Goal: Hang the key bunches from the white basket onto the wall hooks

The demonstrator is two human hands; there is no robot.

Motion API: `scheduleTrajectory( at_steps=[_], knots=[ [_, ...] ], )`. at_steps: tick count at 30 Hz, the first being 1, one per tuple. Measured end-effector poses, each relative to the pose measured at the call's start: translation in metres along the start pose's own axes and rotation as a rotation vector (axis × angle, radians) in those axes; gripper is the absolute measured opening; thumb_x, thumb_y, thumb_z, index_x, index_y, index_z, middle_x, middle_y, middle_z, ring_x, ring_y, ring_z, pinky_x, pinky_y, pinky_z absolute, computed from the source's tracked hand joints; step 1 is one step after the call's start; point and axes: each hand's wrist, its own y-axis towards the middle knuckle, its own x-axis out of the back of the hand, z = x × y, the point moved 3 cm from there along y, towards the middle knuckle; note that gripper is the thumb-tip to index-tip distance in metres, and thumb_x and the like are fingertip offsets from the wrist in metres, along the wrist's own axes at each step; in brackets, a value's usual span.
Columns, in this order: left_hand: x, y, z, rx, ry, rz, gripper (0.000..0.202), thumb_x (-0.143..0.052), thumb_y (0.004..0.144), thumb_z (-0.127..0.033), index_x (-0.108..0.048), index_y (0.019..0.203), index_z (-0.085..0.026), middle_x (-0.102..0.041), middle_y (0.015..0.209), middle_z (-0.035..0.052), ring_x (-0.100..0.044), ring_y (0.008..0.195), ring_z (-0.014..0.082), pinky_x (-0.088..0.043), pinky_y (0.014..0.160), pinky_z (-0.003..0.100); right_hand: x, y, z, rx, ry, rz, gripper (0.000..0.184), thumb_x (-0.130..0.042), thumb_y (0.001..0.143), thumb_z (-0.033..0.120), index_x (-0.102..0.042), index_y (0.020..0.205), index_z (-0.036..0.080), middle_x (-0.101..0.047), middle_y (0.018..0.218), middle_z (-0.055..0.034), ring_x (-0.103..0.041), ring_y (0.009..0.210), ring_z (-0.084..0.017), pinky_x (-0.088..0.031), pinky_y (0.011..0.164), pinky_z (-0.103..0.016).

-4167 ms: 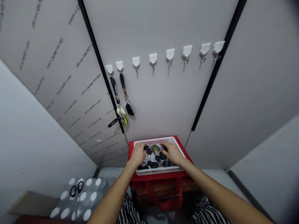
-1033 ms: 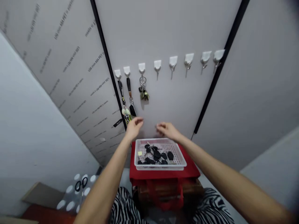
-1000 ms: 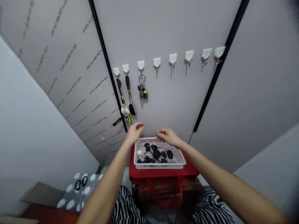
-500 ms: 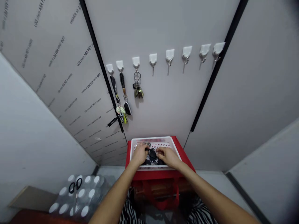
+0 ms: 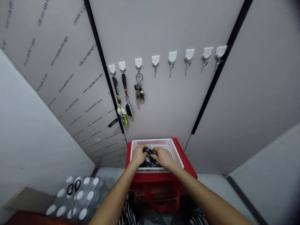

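Note:
Both hands are inside a white plastic basket (image 5: 176, 153), over a heap of dark, shiny items (image 5: 150, 163). My left hand (image 5: 139, 155) curls its fingers at the left end of a black keychain (image 5: 150, 152), with a metal ring near the fingertips. From the other side my right hand (image 5: 163, 157) pinches the same black piece; its fingertips are partly hidden. On the wall ahead hang a black strap keychain with a pale green charm (image 5: 122, 114), a braided keychain with a fob (image 5: 129, 109) and a ring of brass-coloured charms (image 5: 140, 93).
Several white hooks (image 5: 172, 57) run in a row across the grey wall panel. The basket stands on a red box (image 5: 185, 161). At lower left, black-handled scissors (image 5: 73, 187) lie on a pack of white-capped bottles (image 5: 90, 196).
My right hand has moved slightly left, closer to my left hand. The black keychain has shifted left between them. The view has tilted a little; the hung keychains remain in place.

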Motion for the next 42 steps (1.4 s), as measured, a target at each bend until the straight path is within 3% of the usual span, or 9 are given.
scheduleTrajectory(
  at_steps=[6, 11, 15, 19, 23, 27, 32, 37, 42],
  knots=[
    [-0.003, 0.001, 0.002, 0.009, 0.114, 0.006, 0.020, -0.049, 0.056, -0.013, -0.053, 0.076, -0.015, -0.053, 0.080, 0.0051, -0.047, 0.078, 0.0151, -0.034, 0.071, 0.026, -0.010, 0.011, 0.005, -0.026, -0.034, -0.052, 0.016, -0.041, 0.064, 0.024, -0.056, 0.068, 0.019, -0.057, 0.073, -0.0058, -0.051, 0.069, -0.016, -0.031, 0.058, -0.024],
    [-0.001, 0.000, 0.000, -0.012, 0.102, -0.033, 0.018, -0.047, 0.057, -0.012, -0.052, 0.073, -0.014, -0.053, 0.080, 0.0056, -0.046, 0.079, 0.0159, -0.034, 0.072, 0.028, 0.000, 0.008, -0.007, -0.025, 0.234, -0.193, 0.016, -0.038, 0.064, 0.022, -0.052, 0.060, 0.016, -0.054, 0.063, -0.0026, -0.048, 0.061, -0.012, -0.032, 0.057, -0.021],
    [0.005, -0.003, -0.012, -0.128, -0.068, -0.073, 0.026, -0.040, 0.059, -0.006, -0.051, 0.080, -0.016, -0.052, 0.085, 0.0032, -0.045, 0.083, 0.0128, -0.034, 0.076, 0.025, 0.011, 0.004, -0.012, -0.029, 0.526, -0.186, 0.019, -0.038, 0.065, 0.028, -0.051, 0.060, 0.014, -0.051, 0.056, -0.0003, -0.045, 0.054, -0.010, -0.033, 0.053, -0.020],
    [0.006, -0.005, -0.027, -0.141, -0.316, 0.026, 0.035, -0.040, 0.058, -0.005, -0.048, 0.089, -0.017, -0.052, 0.094, 0.0025, -0.044, 0.089, 0.0123, -0.032, 0.081, 0.026, 0.026, 0.004, -0.010, 0.005, 0.669, -0.179, 0.020, -0.041, 0.064, 0.030, -0.051, 0.061, 0.013, -0.048, 0.053, 0.0013, -0.042, 0.051, -0.009, -0.033, 0.050, -0.019],
    [0.007, -0.006, -0.033, -0.096, -0.529, 0.094, 0.033, -0.043, 0.060, -0.010, -0.046, 0.093, -0.015, -0.051, 0.096, 0.0050, -0.045, 0.089, 0.0122, -0.033, 0.080, 0.026, 0.042, 0.006, -0.003, 0.034, 0.699, -0.165, 0.022, -0.041, 0.063, 0.031, -0.053, 0.062, 0.013, -0.048, 0.052, 0.0015, -0.041, 0.049, -0.008, -0.032, 0.047, -0.018],
    [0.019, -0.004, -0.037, -0.123, -0.479, 0.005, 0.024, -0.050, 0.056, -0.012, -0.051, 0.080, -0.015, -0.049, 0.100, 0.0047, -0.041, 0.095, 0.0142, -0.027, 0.086, 0.028, 0.058, 0.007, 0.008, 0.087, 0.599, -0.129, 0.023, -0.042, 0.063, 0.030, -0.056, 0.064, 0.013, -0.053, 0.056, -0.0004, -0.044, 0.052, -0.009, -0.033, 0.050, -0.019],
    [0.034, 0.005, -0.059, -0.150, -0.606, 0.084, 0.030, -0.046, 0.058, -0.008, -0.049, 0.087, -0.014, -0.056, 0.084, 0.0035, -0.049, 0.077, 0.0112, -0.037, 0.073, 0.025, 0.088, 0.011, 0.024, 0.218, 0.415, -0.208, 0.022, -0.041, 0.064, 0.027, -0.059, 0.065, 0.014, -0.057, 0.060, -0.0023, -0.048, 0.056, -0.011, -0.035, 0.055, -0.021],
    [0.066, 0.020, -0.087, -0.142, -0.561, -0.130, 0.021, -0.048, 0.058, -0.013, -0.052, 0.078, -0.011, -0.056, 0.072, 0.0030, -0.049, 0.064, 0.0100, -0.039, 0.064, 0.024, 0.132, 0.021, 0.032, 0.204, 0.347, -0.359, 0.025, -0.040, 0.065, 0.029, -0.057, 0.062, 0.012, -0.053, 0.049, -0.0013, -0.044, 0.046, -0.009, -0.033, 0.047, -0.020],
    [0.095, 0.032, -0.121, -0.260, -0.513, -0.251, 0.029, -0.052, 0.054, -0.013, -0.050, 0.084, -0.013, -0.052, 0.087, 0.0053, -0.049, 0.070, 0.0099, -0.040, 0.061, 0.022, 0.183, 0.035, 0.048, 0.249, 0.379, -0.504, 0.024, -0.043, 0.062, 0.030, -0.057, 0.064, 0.012, -0.054, 0.052, -0.0016, -0.046, 0.048, -0.009, -0.034, 0.046, -0.019]
  ],
)
